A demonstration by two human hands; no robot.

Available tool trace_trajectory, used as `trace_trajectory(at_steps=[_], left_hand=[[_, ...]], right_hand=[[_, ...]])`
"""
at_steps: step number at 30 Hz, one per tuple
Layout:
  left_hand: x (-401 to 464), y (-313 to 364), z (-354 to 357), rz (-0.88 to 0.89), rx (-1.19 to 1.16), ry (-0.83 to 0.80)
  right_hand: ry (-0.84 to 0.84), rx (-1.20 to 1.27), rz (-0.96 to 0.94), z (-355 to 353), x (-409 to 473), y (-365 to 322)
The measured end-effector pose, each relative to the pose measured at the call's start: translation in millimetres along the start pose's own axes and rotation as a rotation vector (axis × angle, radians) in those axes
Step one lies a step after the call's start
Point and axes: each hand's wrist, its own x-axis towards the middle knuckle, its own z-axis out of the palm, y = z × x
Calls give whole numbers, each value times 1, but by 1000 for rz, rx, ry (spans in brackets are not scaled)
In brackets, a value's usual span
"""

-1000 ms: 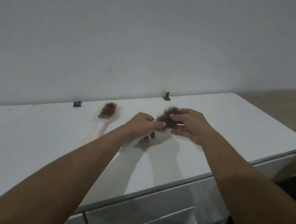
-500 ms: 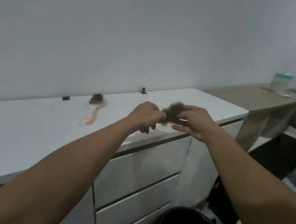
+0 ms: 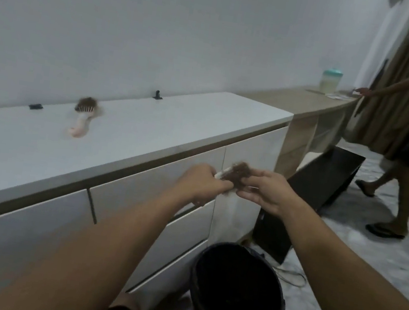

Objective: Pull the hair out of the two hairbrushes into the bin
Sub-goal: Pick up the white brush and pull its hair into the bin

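Since a second ago we have swung away from the bench (image 3: 148,130), so both hands and the brush we hold now hang in front of its drawers, above the bin (image 3: 237,290), instead of over the white top. Taking the bin as our landmark and reading left to right: far up and to its left, the pink hairbrush (image 3: 83,116) lies on the bench, well apart from us, its head matted with brown hair and untouched. Above the bin and slightly left, our left hand (image 3: 200,182) is closed round the handle of the pale hairbrush (image 3: 223,175), fingers pressed together on it. Almost straight above the bin, the clump of hair (image 3: 240,172) sits on that brush's head, and just right of it our right hand (image 3: 265,190) has thumb and fingers pinching into the clump. We judge the task barely begun: this hair is not yet pulled free, nothing shows in the dark bin, and the second brush is left to do
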Motion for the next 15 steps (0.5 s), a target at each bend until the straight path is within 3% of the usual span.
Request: trace_trajectory(at_steps=[15], left_hand=[[7, -92, 129, -231, -78, -153]], right_hand=[[97, -52, 119, -60, 17, 133]])
